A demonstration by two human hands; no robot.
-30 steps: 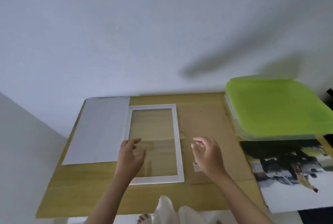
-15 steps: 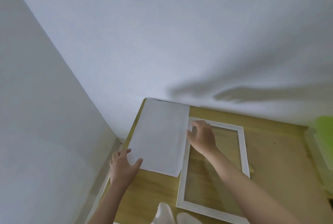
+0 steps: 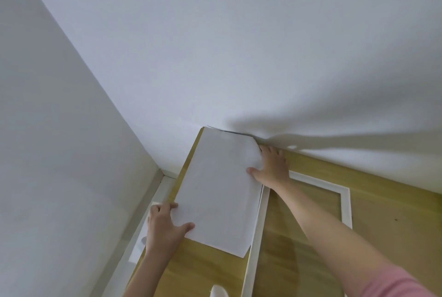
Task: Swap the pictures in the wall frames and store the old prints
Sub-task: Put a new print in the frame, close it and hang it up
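- White sheet point(image 3: 220, 189): left hand point(image 3: 165, 223) pinches near-left corner; right hand point(image 3: 272, 165) grips far-right corner.
- Advice: lift level, clear of white frame point(image 3: 258, 225) on table point(image 3: 382, 213).

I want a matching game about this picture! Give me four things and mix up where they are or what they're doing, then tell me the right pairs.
Things:
1. white paper sheet
2. white rectangular picture frame
3. left hand
4. right hand

Descriptions:
A. lifts the sheet's far corner near the wall
B. lies flat and empty, to the right of the sheet
C. holds the sheet's near left corner
D. rests on the wooden table, one corner curled up

Pairs: 1-D, 2-B, 3-C, 4-A
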